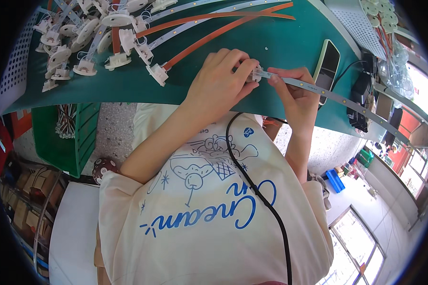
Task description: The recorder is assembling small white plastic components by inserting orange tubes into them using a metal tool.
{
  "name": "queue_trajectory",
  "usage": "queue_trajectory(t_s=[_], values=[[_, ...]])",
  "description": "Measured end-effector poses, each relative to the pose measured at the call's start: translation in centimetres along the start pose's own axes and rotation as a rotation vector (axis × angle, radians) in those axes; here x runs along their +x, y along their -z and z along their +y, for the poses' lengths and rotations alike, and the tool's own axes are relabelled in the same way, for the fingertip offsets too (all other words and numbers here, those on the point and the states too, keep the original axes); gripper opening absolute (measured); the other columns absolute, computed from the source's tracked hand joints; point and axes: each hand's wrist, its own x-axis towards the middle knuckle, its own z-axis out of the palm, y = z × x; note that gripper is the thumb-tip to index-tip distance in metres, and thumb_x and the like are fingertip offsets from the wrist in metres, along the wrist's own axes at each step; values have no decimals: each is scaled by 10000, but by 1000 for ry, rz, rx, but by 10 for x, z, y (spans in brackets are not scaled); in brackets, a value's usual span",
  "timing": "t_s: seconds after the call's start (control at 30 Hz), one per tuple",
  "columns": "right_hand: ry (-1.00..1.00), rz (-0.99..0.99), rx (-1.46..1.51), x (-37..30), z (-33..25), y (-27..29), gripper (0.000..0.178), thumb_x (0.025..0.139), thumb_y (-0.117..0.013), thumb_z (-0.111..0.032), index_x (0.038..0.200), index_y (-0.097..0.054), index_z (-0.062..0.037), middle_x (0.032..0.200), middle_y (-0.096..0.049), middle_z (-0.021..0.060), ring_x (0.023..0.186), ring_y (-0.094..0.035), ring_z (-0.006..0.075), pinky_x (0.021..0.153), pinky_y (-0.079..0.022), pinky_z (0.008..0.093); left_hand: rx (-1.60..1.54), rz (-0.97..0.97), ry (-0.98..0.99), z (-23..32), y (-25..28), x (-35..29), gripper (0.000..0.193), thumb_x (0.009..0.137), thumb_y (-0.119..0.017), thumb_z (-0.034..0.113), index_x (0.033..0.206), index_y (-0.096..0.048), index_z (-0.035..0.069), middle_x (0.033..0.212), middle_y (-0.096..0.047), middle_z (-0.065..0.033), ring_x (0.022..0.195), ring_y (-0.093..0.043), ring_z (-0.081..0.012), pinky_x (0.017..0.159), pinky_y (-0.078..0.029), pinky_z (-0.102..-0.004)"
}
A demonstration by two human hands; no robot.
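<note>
Edges: perforated panel [15, 71] at left; the green tabletop's [299, 40] near edge passes beneath both forearms.
Room for moving: green surface between orange strips [195, 49] and phone [328, 69].
Left hand [220, 78]: fingers curled narrowly around a whitish end piece [255, 74].
Right hand [297, 92]: thumb and forefinger pinching the LED strip [337, 98] beside that piece; strip overhangs rightward.
Surface: white fittings [84, 66] heaped left.
Surroundings: green crate [84, 142] lower left; blue bin [335, 181] on floor, right.
</note>
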Motion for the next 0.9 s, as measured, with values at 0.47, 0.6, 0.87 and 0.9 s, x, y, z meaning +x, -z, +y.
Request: queue_trajectory(t_s=[0.47, 0.6, 0.87, 0.9], values=[[59, 132, -579, -7, -32, -27, 124, 834, -708, -73, 843, -606, -2, 799, -699, 83, 757, -708, 153, 703, -559, 256, -7, 3, -7, 2, 1, -1, 316, 763, -737, 165, 1031, -599, 71, 992, -538, -57, 932, -536, -236, 807, -440, -363], [117, 153, -667, -7, -35, -35, 115, 832, -697, -81, 844, -606, -11, 766, -698, 82, 730, -722, 183, 676, -561, 263, -20, 5, -2, 2, 0, -1, 299, 777, -724, 171, 1025, -599, 60, 980, -535, -63, 923, -531, -235, 805, -435, -361], [197, 175, -640, -6, -31, -45, 90, 809, -661, 18, 806, -571, 11, 726, -650, 98, 660, -698, 189, 610, -569, 272, -67, 30, 5, 1, -2, -4, 433, 743, -731, 127, 1142, -576, 60, 1047, -555, -65, 962, -548, -243, 804, -431, -371], [196, 177, -622, -6, -29, -44, 87, 809, -660, 19, 808, -573, 13, 728, -652, 99, 667, -699, 185, 613, -570, 272, -71, 36, 0, 0, -2, -4, 438, 744, -728, 128, 1149, -575, 60, 1060, -558, -67, 970, -548, -242, 807, -431, -372]])
